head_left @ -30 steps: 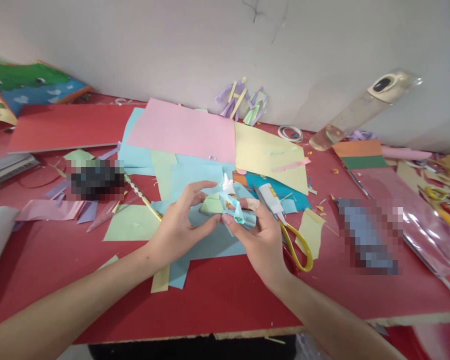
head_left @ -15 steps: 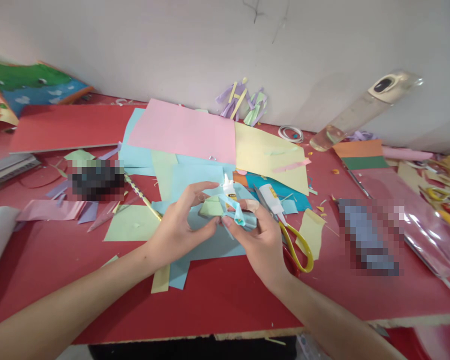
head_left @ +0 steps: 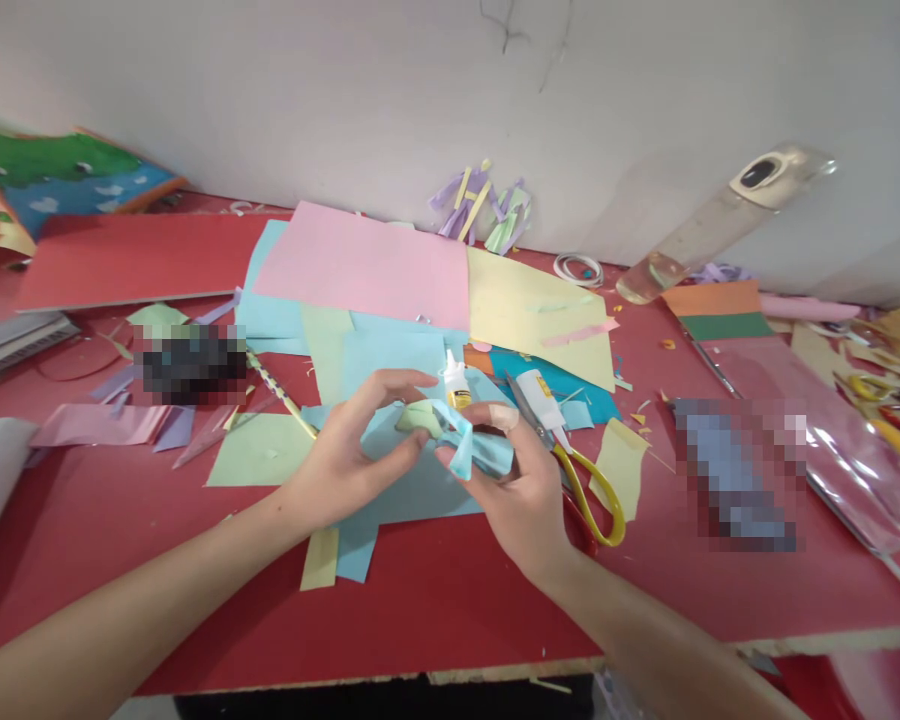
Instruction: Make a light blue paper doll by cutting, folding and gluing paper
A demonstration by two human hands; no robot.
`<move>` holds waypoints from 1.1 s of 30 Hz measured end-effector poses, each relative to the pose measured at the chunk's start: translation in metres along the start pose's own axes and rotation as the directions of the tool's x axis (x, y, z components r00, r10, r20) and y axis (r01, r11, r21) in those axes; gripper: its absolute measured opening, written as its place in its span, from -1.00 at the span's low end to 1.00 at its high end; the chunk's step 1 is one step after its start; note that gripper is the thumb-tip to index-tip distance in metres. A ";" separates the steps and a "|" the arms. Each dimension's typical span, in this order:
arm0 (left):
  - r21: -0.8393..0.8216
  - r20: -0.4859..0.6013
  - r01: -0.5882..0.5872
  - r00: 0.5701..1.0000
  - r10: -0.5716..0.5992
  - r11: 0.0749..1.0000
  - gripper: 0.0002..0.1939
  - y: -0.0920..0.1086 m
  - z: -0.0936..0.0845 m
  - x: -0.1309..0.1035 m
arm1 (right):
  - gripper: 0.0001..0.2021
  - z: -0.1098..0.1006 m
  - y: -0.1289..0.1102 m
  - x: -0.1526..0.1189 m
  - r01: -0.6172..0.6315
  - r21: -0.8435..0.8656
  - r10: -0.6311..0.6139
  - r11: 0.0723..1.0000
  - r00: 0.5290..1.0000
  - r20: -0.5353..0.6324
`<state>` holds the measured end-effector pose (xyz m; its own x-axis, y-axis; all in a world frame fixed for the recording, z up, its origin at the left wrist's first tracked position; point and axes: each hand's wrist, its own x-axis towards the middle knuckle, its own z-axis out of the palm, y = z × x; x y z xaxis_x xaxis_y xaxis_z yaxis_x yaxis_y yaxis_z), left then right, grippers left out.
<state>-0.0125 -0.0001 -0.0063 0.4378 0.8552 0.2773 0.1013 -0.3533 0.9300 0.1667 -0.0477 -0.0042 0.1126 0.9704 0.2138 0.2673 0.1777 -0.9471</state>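
Between my hands, above blue sheets, is a small folded paper piece (head_left: 487, 452), blue on the right with a pale green part (head_left: 418, 418) on the left. My right hand (head_left: 523, 490) grips the blue part between thumb and fingers, with a light wrap on one finger. My left hand (head_left: 352, 450) has its thumb against the green part and its index finger arched above it. Just behind the paper piece stands a small white glue bottle (head_left: 455, 378) with a yellow label. Right of it lie a white tube (head_left: 544, 400) and scissors (head_left: 600, 500) with yellow and red handles.
Pink (head_left: 367, 265) and yellow sheets (head_left: 536, 310) lie toward the wall. A clear bottle (head_left: 709, 235) leans there, near paper figures (head_left: 465, 205). A blurred dark object (head_left: 191, 362) and a striped pencil (head_left: 281, 395) are left; a blurred grey-blue item (head_left: 735, 475) is right.
The blue piece has turned in my right hand, its folded strip now pointing down. My left thumb has shifted up onto the green part, and the glue bottle shows more fully.
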 end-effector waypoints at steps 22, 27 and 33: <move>-0.085 0.465 0.015 0.885 0.026 0.996 -0.70 -0.006 -0.030 0.024 | -0.89 -0.028 0.010 0.028 0.031 -0.109 -0.049 0.994 0.985 -0.164; -0.023 0.394 0.065 0.918 -0.050 0.998 -0.65 -0.015 -0.028 0.024 | -0.90 -0.023 0.014 0.029 0.218 -0.405 -0.177 0.888 0.975 0.136; 0.012 0.220 0.177 0.960 -0.175 0.984 -0.65 -0.016 -0.027 0.021 | -0.78 -0.019 0.021 0.030 0.208 -0.544 -0.106 0.813 0.971 0.212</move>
<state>-0.0295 0.0337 -0.0092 0.5991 0.7991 0.0501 0.1878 -0.2011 0.9614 0.1937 -0.0181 -0.0131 -0.1222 0.9585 0.2575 0.7611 0.2570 -0.5956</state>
